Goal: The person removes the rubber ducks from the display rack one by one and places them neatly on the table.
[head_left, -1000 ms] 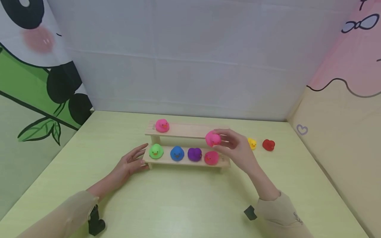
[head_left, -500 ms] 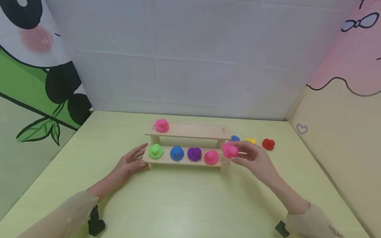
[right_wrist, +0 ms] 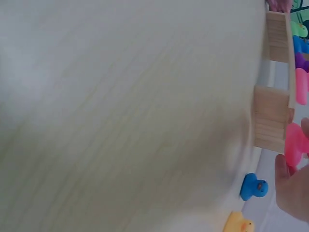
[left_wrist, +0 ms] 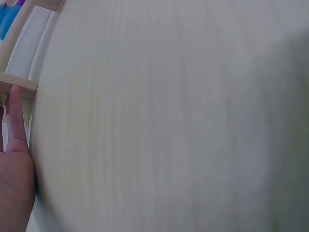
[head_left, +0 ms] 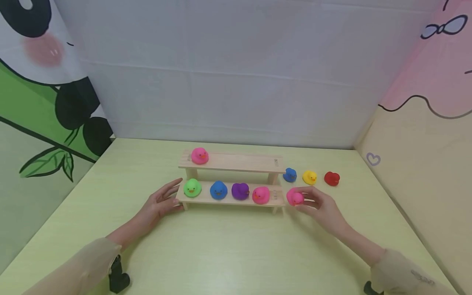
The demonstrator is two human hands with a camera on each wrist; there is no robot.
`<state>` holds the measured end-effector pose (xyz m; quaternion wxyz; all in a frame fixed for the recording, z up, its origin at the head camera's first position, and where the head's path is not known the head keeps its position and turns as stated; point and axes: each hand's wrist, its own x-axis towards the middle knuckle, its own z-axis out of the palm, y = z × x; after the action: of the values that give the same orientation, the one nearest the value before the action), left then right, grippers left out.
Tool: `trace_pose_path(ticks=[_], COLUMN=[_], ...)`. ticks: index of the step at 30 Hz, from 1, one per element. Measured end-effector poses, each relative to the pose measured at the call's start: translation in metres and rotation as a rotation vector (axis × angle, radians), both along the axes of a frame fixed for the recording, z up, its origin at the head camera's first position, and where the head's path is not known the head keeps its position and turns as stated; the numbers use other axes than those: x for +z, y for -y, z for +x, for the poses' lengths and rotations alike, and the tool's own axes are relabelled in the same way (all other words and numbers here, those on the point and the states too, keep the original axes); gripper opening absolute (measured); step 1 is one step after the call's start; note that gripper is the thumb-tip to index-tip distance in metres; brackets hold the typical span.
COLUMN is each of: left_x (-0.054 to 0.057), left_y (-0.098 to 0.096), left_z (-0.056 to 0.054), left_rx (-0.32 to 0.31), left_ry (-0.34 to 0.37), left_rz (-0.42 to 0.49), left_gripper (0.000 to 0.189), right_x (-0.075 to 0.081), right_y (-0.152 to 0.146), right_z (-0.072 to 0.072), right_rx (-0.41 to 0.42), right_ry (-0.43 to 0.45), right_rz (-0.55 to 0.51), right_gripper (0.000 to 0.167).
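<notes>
A two-step wooden rack [head_left: 239, 162] stands mid-table. My left hand [head_left: 159, 203] touches its left end, fingers mostly straight; in the left wrist view the thumb [left_wrist: 17, 116] lies against the wood. Off the rack's right end, my right hand [head_left: 322, 207] pinches a pink rubber duck [head_left: 295, 197] between thumb and fingers. The upper step bears one pink duck [head_left: 200, 156] at its left. Along the lower step sit a green duck [head_left: 192, 188], a blue duck [head_left: 218, 190], a purple duck [head_left: 240, 191] and another pink duck [head_left: 261, 195].
Behind my right hand, a blue duck [head_left: 290, 175], a yellow duck [head_left: 309, 177] and a red duck [head_left: 332, 178] are on the table [head_left: 228, 254]. A pale cloth wall [head_left: 236, 82] closes off the back, and printed panels flank both sides.
From in front of the upper step, my right hand has carried the pink duck right and down, past the rack's end. The blue duck behind has come into view. My left hand stays put.
</notes>
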<state>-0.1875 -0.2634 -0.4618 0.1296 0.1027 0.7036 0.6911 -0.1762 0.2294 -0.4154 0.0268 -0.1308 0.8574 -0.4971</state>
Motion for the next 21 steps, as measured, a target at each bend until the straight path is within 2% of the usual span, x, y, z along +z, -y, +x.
trace_pose_path(ticks=[7, 13, 21], left_x=[0.0, -0.001, 0.001], left_y=[0.0, 0.0, -0.001], left_z=[0.001, 0.001, 0.001], left_rx=[-0.002, -0.002, 0.005], left_ry=[-0.005, -0.003, 0.005], left_rz=[0.007, -0.01, -0.023], left_gripper=[0.067, 0.066, 0.066], right_x=[-0.022, -0.035, -0.041], right_y=[-0.007, -0.016, -0.027], right_z=[-0.009, -0.02, -0.034], right_rx=[0.009, -0.016, 0.044], right_ry=[0.025, 0.051, 0.161], right_rz=[0.059, 0.113, 0.044], right_gripper=[0.043, 0.044, 0.048])
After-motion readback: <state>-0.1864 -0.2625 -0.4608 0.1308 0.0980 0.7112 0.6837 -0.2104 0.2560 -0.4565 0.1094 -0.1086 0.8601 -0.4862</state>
